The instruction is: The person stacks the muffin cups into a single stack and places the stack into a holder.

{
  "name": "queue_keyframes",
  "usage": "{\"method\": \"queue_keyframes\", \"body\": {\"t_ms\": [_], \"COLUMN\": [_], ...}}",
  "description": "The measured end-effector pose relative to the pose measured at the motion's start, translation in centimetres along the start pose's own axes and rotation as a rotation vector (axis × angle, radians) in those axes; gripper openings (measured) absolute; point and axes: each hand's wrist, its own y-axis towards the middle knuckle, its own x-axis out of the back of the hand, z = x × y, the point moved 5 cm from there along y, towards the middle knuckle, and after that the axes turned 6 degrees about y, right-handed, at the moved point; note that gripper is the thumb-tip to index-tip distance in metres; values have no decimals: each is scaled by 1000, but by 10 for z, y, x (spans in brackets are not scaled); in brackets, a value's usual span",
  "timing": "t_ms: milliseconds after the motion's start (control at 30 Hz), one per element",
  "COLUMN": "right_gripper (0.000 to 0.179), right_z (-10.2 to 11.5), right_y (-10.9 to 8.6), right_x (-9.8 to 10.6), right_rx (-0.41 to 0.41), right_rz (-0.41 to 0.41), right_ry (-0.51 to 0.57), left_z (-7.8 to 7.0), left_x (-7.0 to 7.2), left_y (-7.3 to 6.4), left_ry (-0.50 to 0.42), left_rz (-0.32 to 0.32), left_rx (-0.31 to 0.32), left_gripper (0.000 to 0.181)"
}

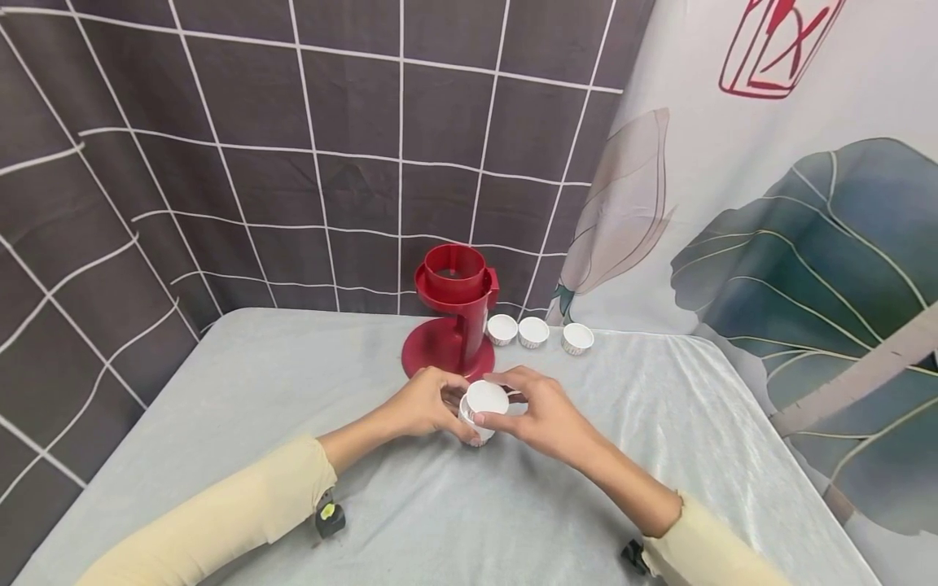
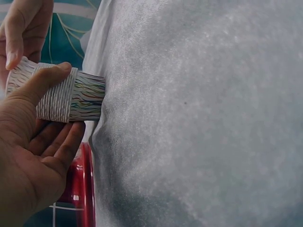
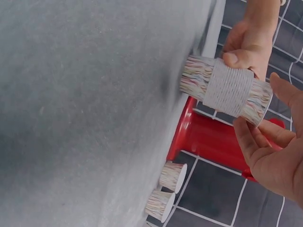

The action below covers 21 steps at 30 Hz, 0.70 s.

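Nearest are two cream sleeves (image 1: 234,505), one behind each of the hands, with a small dark device (image 1: 330,519) at the left cuff and another dark piece (image 1: 634,557) at the right one. Beyond the cuffs the bare hands meet over a stack of paper cups (image 2: 75,97), which stands upright between them, open mouths upward and its lower end on the tabletop (image 1: 330,366). The left hand (image 1: 431,403) grasps the stack from its own side, thumb across the nested rims and fingers round the opposite face. The right hand (image 1: 544,411) pinches the top cup (image 3: 257,100) between thumb and fingers; that cup sits a little askew at the upper end of the stack. The cups are white with wavy multicoloured lines on their walls. Under both hands, the tabletop is covered with a pale grey, softly creased cloth. Just beyond the hands, straight ahead of the left one, rises a red stand (image 1: 469,338) with a round base, a column and an open cylinder on top. Farther out, ahead of the right hand and to the right of the stand, three cups (image 1: 533,332) stand in a row, the rightmost set slightly apart. Farthest away hang a dark grey sheet with white grid lines (image 1: 352,106) and, beyond the right hand, a white one printed with large leaves (image 1: 813,260).
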Motion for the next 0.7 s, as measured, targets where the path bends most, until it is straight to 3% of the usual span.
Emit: {"method": "queue_keyframes", "body": {"t_ms": [700], "right_gripper": [47], "right_z": [-8], "right_y": [1], "right_x": [-11], "right_rx": [-28], "right_rz": [34], "right_ry": [-35], "left_z": [-1], "left_x": [-1], "left_y": [0], "left_ry": [-7], "left_rz": [3], "left_rx": [0], "left_gripper": [49]}}
